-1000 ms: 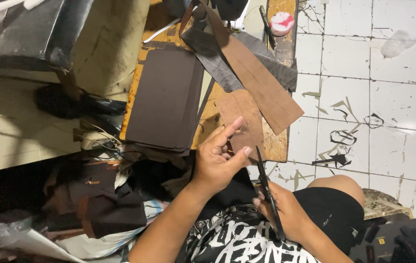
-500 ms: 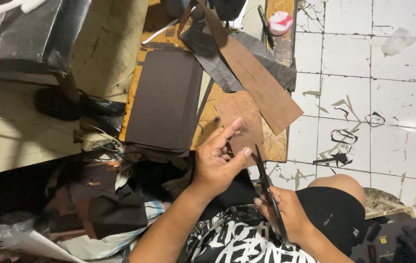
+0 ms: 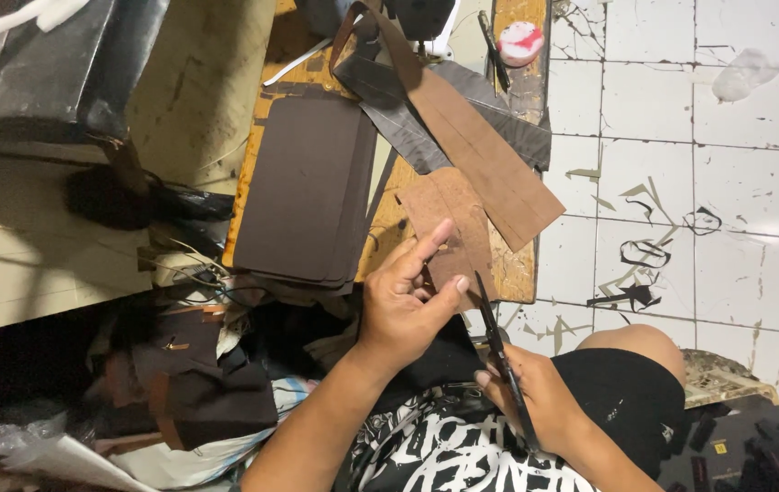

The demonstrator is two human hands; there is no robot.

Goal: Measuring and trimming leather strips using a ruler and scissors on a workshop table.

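Cutting in progress, judged partly done. Small brown leather piece (image 3: 449,228) held over the near edge of the wooden desk (image 3: 522,264), its outline already irregular. Offcuts scattered on the white tiled floor (image 3: 727,228), notably dark scraps (image 3: 631,296), suggesting some trimming complete. Stack of dark brown panels (image 3: 307,196) and a long tan strip (image 3: 481,150) lying on the desk, apparently uncut; extent of remaining work not determinable.

Left hand (image 3: 408,296): grip narrow, thumb and fingers pinching the near edge of the leather piece, index finger extended along it. Right hand (image 3: 535,401): grip closed around the handles of black scissors (image 3: 497,351), blades near shut, tips just beside the leather's lower right edge.
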